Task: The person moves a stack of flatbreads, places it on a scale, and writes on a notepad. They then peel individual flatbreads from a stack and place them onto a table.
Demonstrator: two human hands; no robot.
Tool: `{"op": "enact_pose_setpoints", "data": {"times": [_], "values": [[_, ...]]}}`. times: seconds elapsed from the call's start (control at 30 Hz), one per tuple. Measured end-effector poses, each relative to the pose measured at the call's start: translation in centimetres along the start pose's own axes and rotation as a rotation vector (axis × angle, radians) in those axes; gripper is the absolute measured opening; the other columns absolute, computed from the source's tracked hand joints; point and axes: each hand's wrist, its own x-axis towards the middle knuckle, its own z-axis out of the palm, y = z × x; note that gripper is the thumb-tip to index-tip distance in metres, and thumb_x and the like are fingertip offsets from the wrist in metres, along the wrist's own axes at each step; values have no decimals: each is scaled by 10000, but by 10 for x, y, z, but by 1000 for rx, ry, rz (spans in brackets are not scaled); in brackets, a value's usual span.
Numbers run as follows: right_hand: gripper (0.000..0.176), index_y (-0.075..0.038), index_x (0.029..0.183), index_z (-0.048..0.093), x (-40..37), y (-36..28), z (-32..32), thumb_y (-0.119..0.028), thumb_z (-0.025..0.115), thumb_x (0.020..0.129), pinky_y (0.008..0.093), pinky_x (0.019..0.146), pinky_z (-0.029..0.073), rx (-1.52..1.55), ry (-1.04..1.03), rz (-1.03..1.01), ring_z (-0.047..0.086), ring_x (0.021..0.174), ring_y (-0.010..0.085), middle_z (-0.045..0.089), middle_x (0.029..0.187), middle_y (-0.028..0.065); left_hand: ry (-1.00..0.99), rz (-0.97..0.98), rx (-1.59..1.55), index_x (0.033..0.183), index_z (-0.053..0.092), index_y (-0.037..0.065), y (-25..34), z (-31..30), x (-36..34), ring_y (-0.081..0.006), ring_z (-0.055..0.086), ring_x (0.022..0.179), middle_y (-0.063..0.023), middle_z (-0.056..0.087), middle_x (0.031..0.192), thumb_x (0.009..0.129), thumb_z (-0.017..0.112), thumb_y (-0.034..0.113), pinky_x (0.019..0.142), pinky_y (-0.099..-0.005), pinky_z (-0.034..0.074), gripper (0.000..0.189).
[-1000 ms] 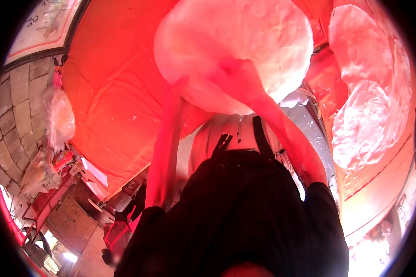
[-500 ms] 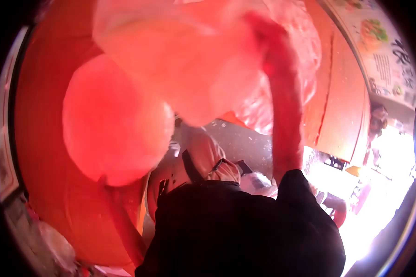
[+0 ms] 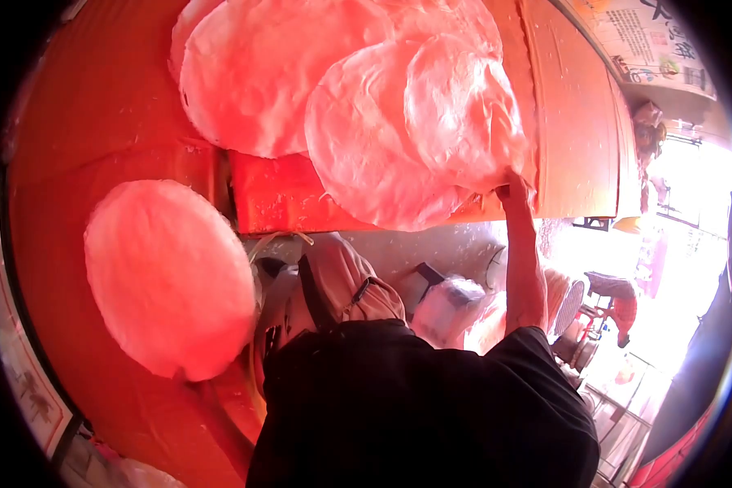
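Observation:
Several thin, pale round sheets (image 3: 358, 138) lie overlapping on an orange board (image 3: 569, 122) at the top of the view. My right hand (image 3: 512, 189) reaches up to the lower edge of the rightmost sheet (image 3: 464, 114) and pinches it there. At the left, another round sheet (image 3: 167, 276) is held up flat, facing the camera. My left hand (image 3: 189, 379) grips its bottom edge and is mostly hidden behind it. My black shirt (image 3: 415, 407) fills the bottom of the frame.
A red cloth surface (image 3: 98, 122) spreads across the left and behind the held sheet. Below the board are a white bag (image 3: 447, 309), a round fan (image 3: 569, 307) and a red stool (image 3: 618, 302). A poster (image 3: 642, 41) hangs at the upper right, by bright daylight.
My right hand has carried its sheet away from the camera and laid it onto the overlapping pile. The sheet in my left hand has dropped lower and to the left. The view has turned towards the board.

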Motion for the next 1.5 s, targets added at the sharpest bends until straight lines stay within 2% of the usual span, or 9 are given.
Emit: {"op": "enact_pose_setpoints", "data": {"times": [0.2, 0.3, 0.43, 0.6, 1.1, 1.23, 1.3, 1.37, 1.5], "values": [[423, 2, 1036, 640, 34, 19, -23, -300, 730, 754, 315, 510, 500, -510, 206, -198, 629, 637, 244, 657, 838, 158, 9, 10, 0, 1300, 424, 6, -1, -13, -3, -197, 488, 1135, -72, 498, 1240, 869, 613, 57, 942, -345, 417, 474], [542, 3, 1136, 601, 19, 4, 0, -348, 729, 743, 406, 766, 518, -1301, 490, -951, 632, 919, 331, 644, 1029, 202, 16, 16, -16, 1303, 423, 6, 1, -20, -9, -197, 487, 1137, -73, 497, 1243, 869, 614, 58, 944, -346, 416, 477], [607, -117, 1227, 571, -39, -35, 93, -458, 693, 739, 453, 913, 427, -1137, 114, -1169, 540, 1071, 341, 612, 1110, 146, 11, 21, -31, 1306, 421, 6, -2, -28, -11, -198, 486, 1141, -73, 495, 1247, 869, 615, 59, 947, -347, 416, 481], [606, -166, 1238, 543, -85, -32, 114, -581, 576, 799, 524, 872, 439, -1415, -402, -544, 554, 1058, 430, 595, 1127, 230, -2, 25, -47, 1310, 418, 6, -4, -32, -10, -199, 484, 1146, -73, 493, 1253, 869, 616, 61, 950, -348, 415, 487], [629, -76, 1269, 520, -123, -16, 64, -476, 644, 800, 486, 752, 488, -1633, -304, -829, 623, 878, 384, 625, 1013, 225, -34, -9, -44, 1323, 411, 6, -4, -33, -3, -201, 478, 1161, -74, 487, 1268, 870, 620, 66, 961, -352, 412, 503], [525, -74, 1166, 605, -80, 25, 55, -406, 700, 770, 454, 742, 488, -1311, -337, -1373, 625, 885, 349, 650, 962, 187, -32, -8, -74, 1327, 409, 6, 2, -37, -5, -202, 476, 1165, -74, 485, 1273, 870, 621, 67, 964, -353, 412, 507], [258, -51, 1026, 663, -82, 7, 59, -208, 541, 862, 387, 759, 496, -1360, -580, -777, 655, 834, 254, 685, 921, 139, -12, 2, -99, 1328, 408, 6, 8, -43, -11, -202, 475, 1167, -74, 485, 1275, 870, 622, 67, 965, -353, 411, 509], [155, -58, 722, 622, -13, 31, 31, -106, 533, 840, 349, 522, 461, -1814, -358, -1409, 610, 585, 192, 604, 611, 77, 5, 5, -123, 1330, 407, 6, 14, -45, -18, -202, 475, 1169, -74, 484, 1277, 870, 622, 68, 967, -354, 411, 511], [313, -89, 877, 652, -145, -23, 96, -396, 613, 836, 484, 637, 492, -1757, -572, -1194, 624, 769, 384, 633, 805, 185, -13, 15, -170, 1333, 405, 6, 22, -41, -12, -203, 473, 1172, -75, 482, 1281, 870, 623, 69, 969, -355, 410, 516]]}}
